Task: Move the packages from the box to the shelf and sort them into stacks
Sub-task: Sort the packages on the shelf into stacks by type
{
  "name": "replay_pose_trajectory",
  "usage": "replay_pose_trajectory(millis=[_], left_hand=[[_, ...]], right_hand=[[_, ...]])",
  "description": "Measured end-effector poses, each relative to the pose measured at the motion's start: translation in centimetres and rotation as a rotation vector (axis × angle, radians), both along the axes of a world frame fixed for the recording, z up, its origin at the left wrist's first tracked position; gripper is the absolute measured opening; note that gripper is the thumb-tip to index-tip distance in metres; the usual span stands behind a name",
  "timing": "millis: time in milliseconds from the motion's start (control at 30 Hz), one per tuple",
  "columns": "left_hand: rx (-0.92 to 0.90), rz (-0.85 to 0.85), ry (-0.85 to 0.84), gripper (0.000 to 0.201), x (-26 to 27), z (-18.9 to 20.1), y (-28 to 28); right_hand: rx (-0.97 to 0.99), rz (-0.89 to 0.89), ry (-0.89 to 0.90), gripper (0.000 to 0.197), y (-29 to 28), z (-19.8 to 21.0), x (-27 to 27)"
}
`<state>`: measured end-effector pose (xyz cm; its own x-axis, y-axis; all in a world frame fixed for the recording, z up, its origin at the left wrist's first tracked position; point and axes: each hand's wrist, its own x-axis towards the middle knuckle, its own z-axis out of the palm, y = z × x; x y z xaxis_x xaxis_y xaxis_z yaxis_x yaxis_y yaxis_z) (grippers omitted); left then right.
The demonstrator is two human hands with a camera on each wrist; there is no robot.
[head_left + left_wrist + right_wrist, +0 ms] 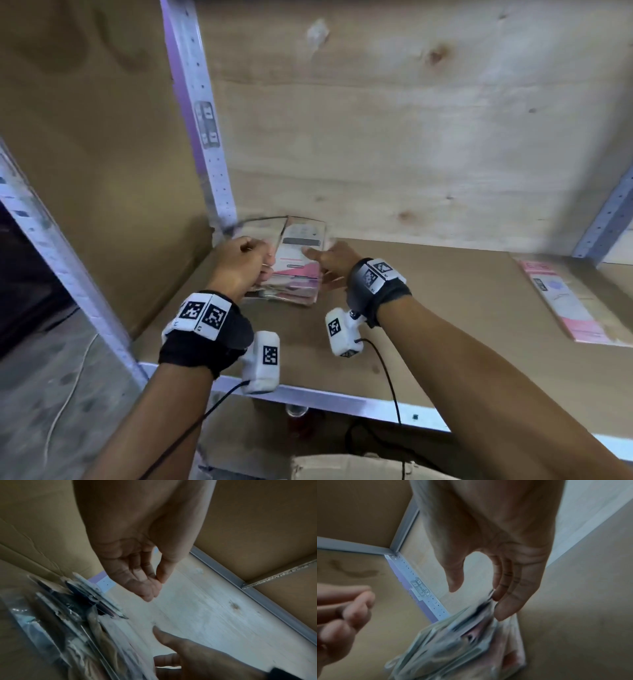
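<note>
A stack of pink-and-white packages (298,274) in clear wrap lies in the shelf's back left corner; it also shows as a blurred stack (77,628) (462,642) in both wrist views. My left hand (265,260) hovers at the stack's left edge. Its fingers (150,592) are curled, the thumb meets a fingertip, and nothing is between them. My right hand (315,255) (476,601) sits at the stack's right side, its straight fingers (506,601) touching the top package's edge and the thumb held apart.
A second flat stack of pink packages (565,301) lies at the right on the brown shelf board (445,325). A perforated metal post (202,137) and a cardboard side wall (102,171) close the left. A cardboard box's edge (342,466) shows below the shelf's metal rim.
</note>
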<state>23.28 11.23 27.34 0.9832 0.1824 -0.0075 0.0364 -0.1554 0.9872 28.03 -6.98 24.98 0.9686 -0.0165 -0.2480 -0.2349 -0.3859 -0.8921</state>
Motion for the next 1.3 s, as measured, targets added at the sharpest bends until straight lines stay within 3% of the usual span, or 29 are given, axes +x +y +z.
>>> replay_pose_trajectory(millis=[67, 167, 233, 333, 400, 467, 533, 633, 800, 933, 1033, 1167, 1233, 1300], left_hand=[[-0.024, -0.01, 0.001, 0.015, -0.3, 0.2, 0.3], [-0.035, -0.028, -0.003, 0.016, -0.5, 0.6, 0.3], [-0.003, -0.052, 0.032, 0.016, -0.7, 0.6, -0.4], [0.111, -0.136, 0.061, 0.015, -1.5, 0.1, -2.1], [0.304, -0.238, 0.026, 0.027, -2.2, -0.3, -3.7], [0.506, -0.363, -0.026, 0.04, -3.1, -0.4, -5.7], [0.671, -0.446, -0.108, 0.048, -3.9, -0.6, -8.0], [0.804, -0.482, -0.332, 0.053, -5.4, -0.9, -11.1], [0.752, -0.449, -0.713, 0.024, -6.4, -0.2, -14.6], [0.654, -0.386, -0.868, 0.027, -6.3, 1.0, -16.4], [0.509, -0.377, -0.839, 0.023, -5.9, 1.7, -17.8], [0.141, -0.306, -0.725, 0.012, -4.9, 2.0, -18.7], [-0.017, -0.319, -0.589, 0.021, -4.1, 1.6, -19.0], [-0.089, -0.356, -0.377, 0.041, -3.3, 0.4, -18.9]], right_hand=[[-0.058, -0.015, 0.008, 0.05, 1.0, -0.5, 0.8], [-0.043, -0.044, 0.037, 0.027, 0.6, -1.1, 0.4], [-0.023, -0.035, 0.022, 0.027, -0.8, -1.4, -0.6], [0.182, -0.039, -0.037, 0.022, -3.6, -1.2, -3.0], [0.329, -0.041, -0.05, 0.011, -5.7, -0.7, -5.1], [0.479, -0.098, -0.056, 0.04, -8.0, -0.3, -6.9], [0.591, -0.149, -0.093, 0.05, -10.4, 0.1, -8.7], [0.711, -0.196, -0.146, 0.039, -13.6, 0.5, -10.9], [0.744, -0.144, -0.163, 0.035, -17.5, 0.5, -13.6], [0.849, -0.14, -0.237, 0.045, -18.8, -0.1, -14.7], [0.724, -0.165, -0.342, 0.035, -19.0, 0.3, -15.3], [0.27, -0.21, -0.567, 0.045, -19.7, 1.5, -15.4], [0.006, -0.208, -0.617, 0.033, -20.1, 1.3, -15.0], [-0.252, -0.182, -0.559, 0.023, -20.6, 0.9, -14.1]])
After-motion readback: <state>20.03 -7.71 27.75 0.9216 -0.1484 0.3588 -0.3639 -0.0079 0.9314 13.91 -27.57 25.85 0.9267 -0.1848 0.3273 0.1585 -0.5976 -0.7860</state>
